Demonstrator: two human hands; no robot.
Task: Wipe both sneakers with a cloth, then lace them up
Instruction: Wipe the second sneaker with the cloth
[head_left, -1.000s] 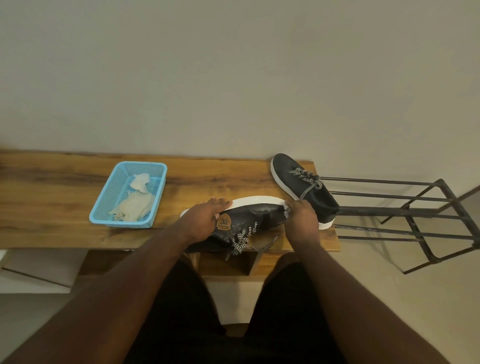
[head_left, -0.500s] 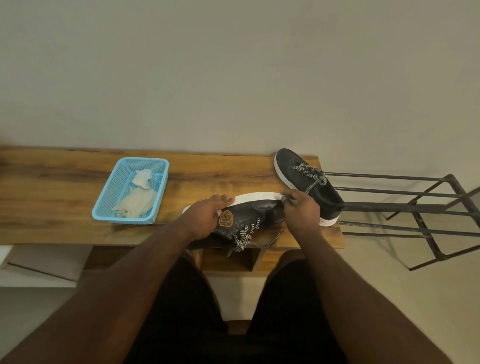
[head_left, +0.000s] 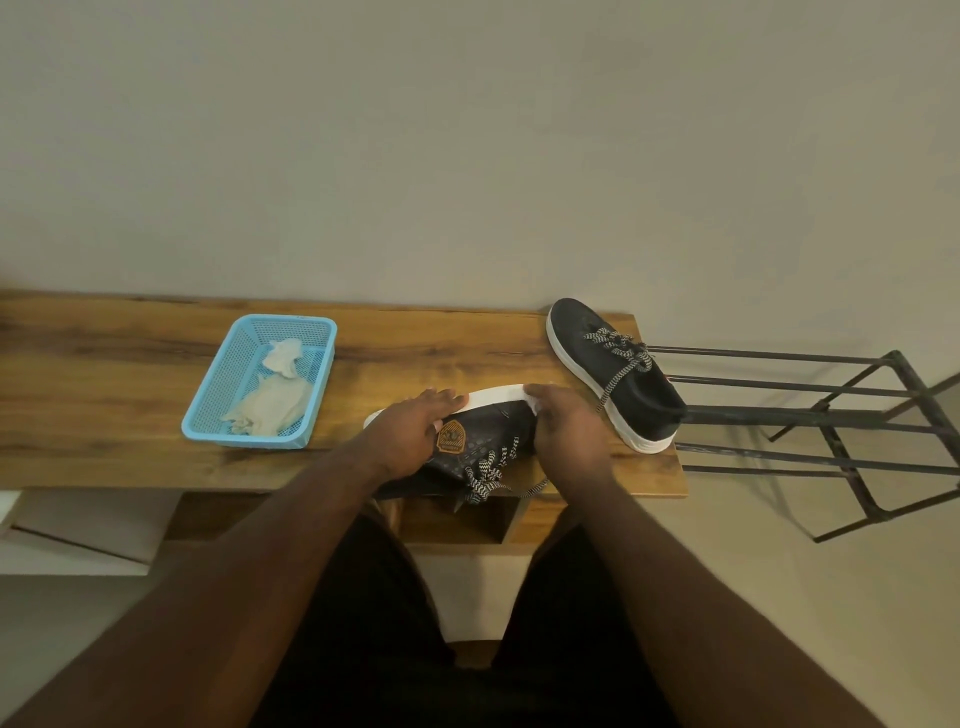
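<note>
A black sneaker (head_left: 480, 441) with a white sole and an orange badge lies on its side at the wooden table's (head_left: 104, 384) front edge, its speckled laces hanging over the edge. My left hand (head_left: 413, 431) grips its heel end, fingers curled over the sole. My right hand (head_left: 563, 428) grips the toe end, thumb on the white sole. The second black sneaker (head_left: 618, 371) stands upright at the table's right end, laces threaded. Pale cloths (head_left: 272, 400) lie in a blue basket (head_left: 208, 410) to the left.
A dark metal rack (head_left: 810, 415) stands right of the table, close to the second sneaker. A plain wall rises behind the table. My legs in black shorts are below the table's front edge.
Both hands have stayed on the tilted sneaker. My right hand has shifted slightly along the toe end. The view has drifted a little.
</note>
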